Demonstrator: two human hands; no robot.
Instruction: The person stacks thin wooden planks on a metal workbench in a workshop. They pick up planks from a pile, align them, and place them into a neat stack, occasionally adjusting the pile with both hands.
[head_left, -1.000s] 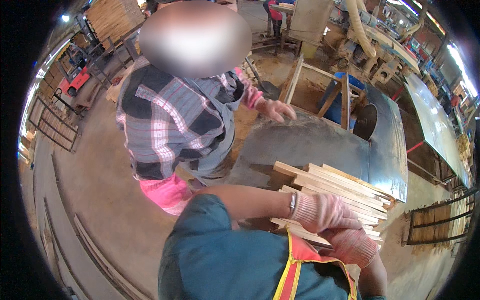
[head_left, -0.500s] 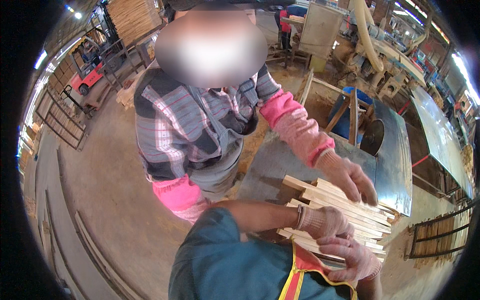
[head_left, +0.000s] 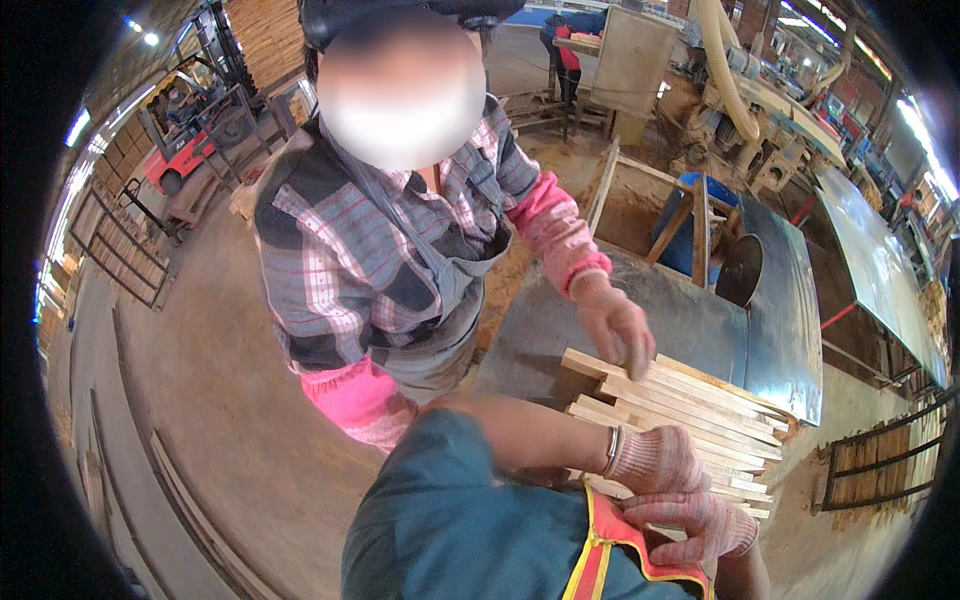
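From my end, I have both hands close together near the red-and-yellow apron point(head_left: 612, 522), in pale pinkish gloves. My left hand point(head_left: 660, 462), with a bracelet point(head_left: 614, 447) at its wrist, reaches across from the left; its fingers are partly hidden, so I cannot tell whether they are curled or pinching anything. My right hand point(head_left: 695, 524) lies just below it and overlaps it in my view, its fingers stretched leftward and its thumb spread apart below them, with red apron showing in the gap.

Just beyond my hands, the sticks point(head_left: 690, 402) lie side by side in a loose pile on the dark surface point(head_left: 545, 338), their ends uneven, and my left forearm crosses in front of some of them. Opposite me, a co-worker point(head_left: 385, 260) in a plaid shirt and pink sleeves has one hand point(head_left: 617, 328) at the pile's far side, fingers bent down; I cannot tell if they touch wood. A dark disc point(head_left: 740, 270) stands upright farther along the surface. To the right I see a black rack point(head_left: 885, 462), and far left a red forklift point(head_left: 180, 158).
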